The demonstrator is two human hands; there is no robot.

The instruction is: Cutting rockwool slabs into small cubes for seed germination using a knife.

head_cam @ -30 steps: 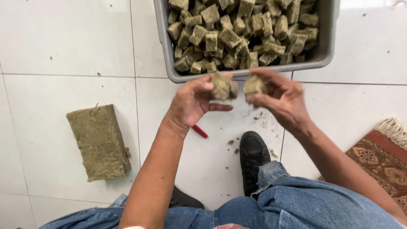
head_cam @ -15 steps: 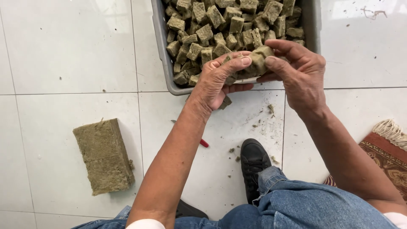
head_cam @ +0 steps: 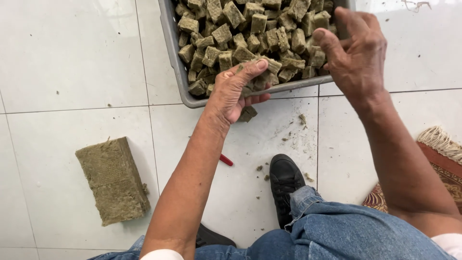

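A grey rectangular plastic tub [head_cam: 179,72] sits on the white tiled floor [head_cam: 62,58] at twelve o'clock from the person, heaped with small olive-brown fibrous cubes [head_cam: 250,33] that look like cut mineral-wool blocks. The tub lies within arm's reach of both hands, which suits dropping pieces into it.

The left hand [head_cam: 236,91] rests at the tub's near rim, at about eleven o'clock from the black shoe [head_cam: 285,185]. Its fingers are curled narrowly around a piece of the same fibrous stuff: one corner of a small olive-brown chunk [head_cam: 248,114] shows below the palm, just outside the rim, and the thumb presses along the top. The grip looks firm, as though keeping the crumbly material from breaking up.

The right hand [head_cam: 356,53] hovers over the tub's right corner at one o'clock. Its fingers are loosely spread and bent, and no cube shows between them; whether the palm hides anything I cannot tell.

At nine o'clock, well apart from the tub, a large uncut olive-brown fibrous slab [head_cam: 113,180] lies flat on the tiles. Loose crumbs [head_cam: 302,119] scatter on the floor between tub and shoe. A small red tip of some tool [head_cam: 226,160] peeks from under the left forearm. Blue denim jeans [head_cam: 346,231] fill six o'clock, and a patterned fringed rug [head_cam: 435,154] edges in at four o'clock.
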